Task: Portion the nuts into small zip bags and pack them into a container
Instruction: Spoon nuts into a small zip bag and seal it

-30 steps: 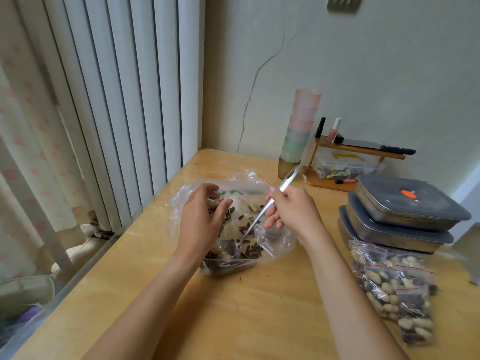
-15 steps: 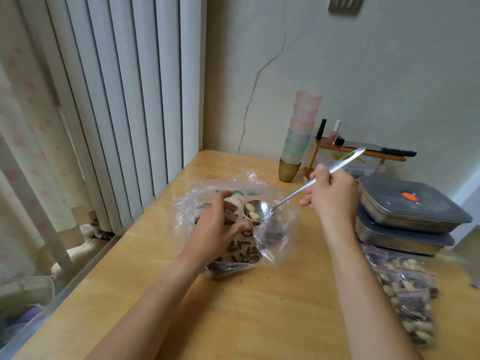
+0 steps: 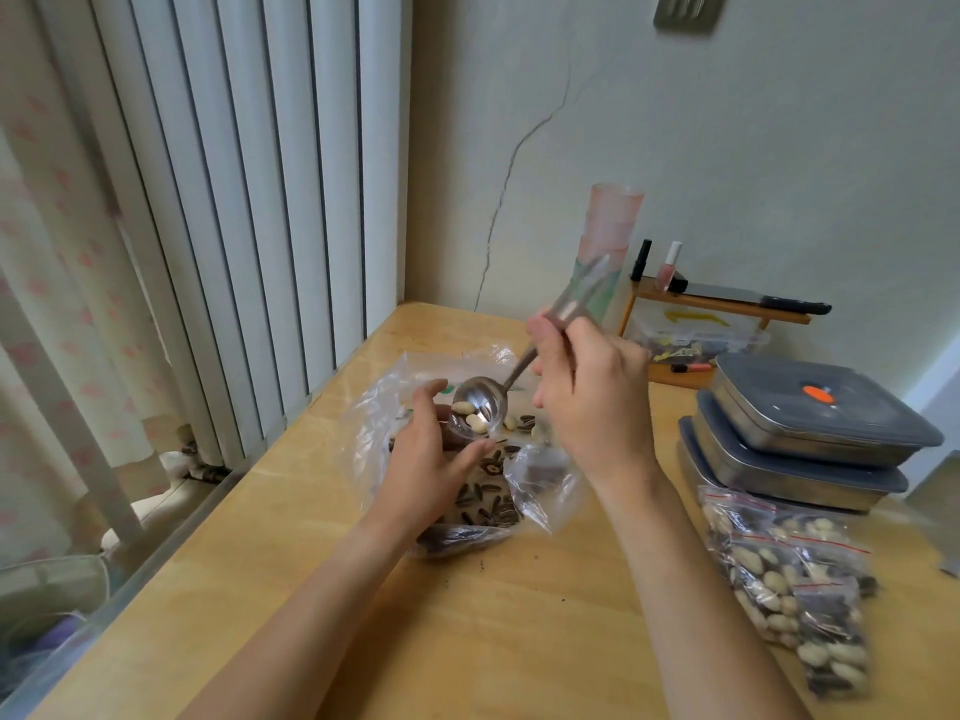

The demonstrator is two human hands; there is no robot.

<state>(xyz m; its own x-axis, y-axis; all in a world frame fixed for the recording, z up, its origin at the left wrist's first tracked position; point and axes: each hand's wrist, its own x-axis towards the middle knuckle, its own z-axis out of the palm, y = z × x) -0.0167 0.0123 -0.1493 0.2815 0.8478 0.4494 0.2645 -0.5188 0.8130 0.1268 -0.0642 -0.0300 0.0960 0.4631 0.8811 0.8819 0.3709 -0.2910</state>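
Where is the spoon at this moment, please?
In the head view the spoon is near the centre, held by the right hand, with its bowl over the open plastic bag, just above the left hand.

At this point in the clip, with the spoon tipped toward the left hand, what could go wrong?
1. The metal spoon in the right hand tilts a few pale nuts toward a small opening that the left hand grips; they could miss and drop back into the large clear plastic bag.
2. The small bag itself is mostly hidden, so its mouth may be pinched shut.
3. Crumbs already lie on the wooden table; more may scatter.
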